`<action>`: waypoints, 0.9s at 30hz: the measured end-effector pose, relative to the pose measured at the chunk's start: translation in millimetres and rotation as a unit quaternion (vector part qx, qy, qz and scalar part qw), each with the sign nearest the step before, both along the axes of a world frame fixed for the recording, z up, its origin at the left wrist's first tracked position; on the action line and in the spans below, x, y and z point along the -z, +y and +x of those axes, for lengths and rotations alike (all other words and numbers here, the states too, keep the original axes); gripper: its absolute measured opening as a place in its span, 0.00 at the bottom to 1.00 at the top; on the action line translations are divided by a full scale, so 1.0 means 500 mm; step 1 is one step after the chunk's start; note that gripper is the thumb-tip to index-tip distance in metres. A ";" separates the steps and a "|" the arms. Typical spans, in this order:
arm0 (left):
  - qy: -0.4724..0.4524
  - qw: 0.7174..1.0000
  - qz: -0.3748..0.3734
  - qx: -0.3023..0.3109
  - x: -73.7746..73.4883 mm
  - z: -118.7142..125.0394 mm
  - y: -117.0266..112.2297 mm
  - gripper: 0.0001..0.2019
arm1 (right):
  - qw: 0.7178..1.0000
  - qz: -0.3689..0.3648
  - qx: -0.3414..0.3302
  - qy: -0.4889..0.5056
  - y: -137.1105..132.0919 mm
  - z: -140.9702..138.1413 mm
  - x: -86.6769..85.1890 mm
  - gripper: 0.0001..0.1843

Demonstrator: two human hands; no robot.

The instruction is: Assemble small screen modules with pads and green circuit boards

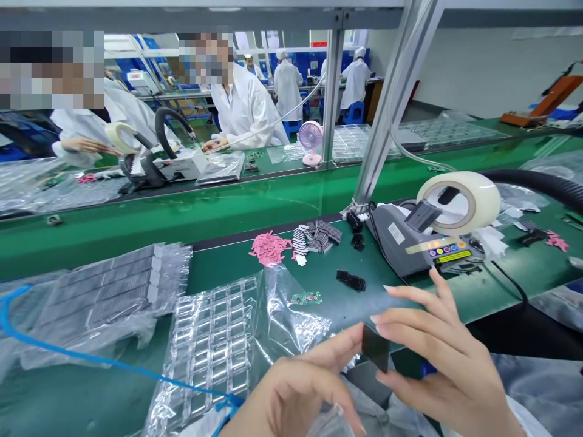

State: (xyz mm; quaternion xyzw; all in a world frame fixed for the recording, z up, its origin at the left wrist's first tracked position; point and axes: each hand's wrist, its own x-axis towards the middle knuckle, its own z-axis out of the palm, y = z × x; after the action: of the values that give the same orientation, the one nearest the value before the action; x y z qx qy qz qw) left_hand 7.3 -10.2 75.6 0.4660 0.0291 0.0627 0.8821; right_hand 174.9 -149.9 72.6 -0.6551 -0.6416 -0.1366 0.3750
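Note:
A thin dark rectangular piece [375,348] is held up above the bench's near edge. My right hand [449,358] is closed on it, with the thumb at its lower corner and a fingertip at its upper edge; the other fingers are spread. My left hand [300,385] touches the piece's left edge with the index fingertip, while its thumb stays apart, lower down. Something clear and plastic-like [332,422] shows by the left thumb. Beyond the hands lie a small green circuit board [307,298] and black parts [350,280].
A clear compartment tray [214,340] and bagged grey parts [113,285] lie left. Pink strips [269,248] and grey-white pieces [322,235] are heaped behind. A tape dispenser [401,240] stands right. A blue cord [113,363] crosses left. Co-workers in white coats [252,106] sit opposite.

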 end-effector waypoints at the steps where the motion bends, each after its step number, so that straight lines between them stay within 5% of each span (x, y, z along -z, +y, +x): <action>1: 0.008 1.000 -0.004 0.003 0.000 -0.001 0.000 0.14 | 1.000 -0.001 0.003 -0.003 -0.001 0.002 0.000 0.12; 9: -0.028 0.999 -0.021 0.025 0.026 -0.003 0.008 0.20 | 0.998 0.007 0.033 -0.047 -0.005 0.010 -0.008 0.10; 17: -0.037 0.995 -0.090 0.011 0.033 0.021 -0.001 0.18 | 0.993 0.053 -0.018 0.100 -0.036 -0.007 -0.016 0.14; 21: -0.008 0.990 -0.136 0.030 0.034 0.035 -0.011 0.18 | 0.998 -0.001 -0.027 0.062 -0.013 -0.039 -0.025 0.14; 24: -0.013 0.999 -0.044 -0.022 0.044 0.032 -0.008 0.18 | 0.998 -0.015 -0.009 0.062 -0.007 -0.048 -0.023 0.14; 27: -0.058 0.967 0.186 -0.165 0.063 0.027 0.001 0.20 | 0.994 0.001 0.002 0.105 -0.009 -0.050 -0.013 0.13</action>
State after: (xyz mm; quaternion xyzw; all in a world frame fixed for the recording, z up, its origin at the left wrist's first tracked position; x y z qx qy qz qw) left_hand 21.0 -10.0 44.0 0.6059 0.0425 0.2387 0.7577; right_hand 149.9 -154.3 79.3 -0.6665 -0.5974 -0.0682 0.4408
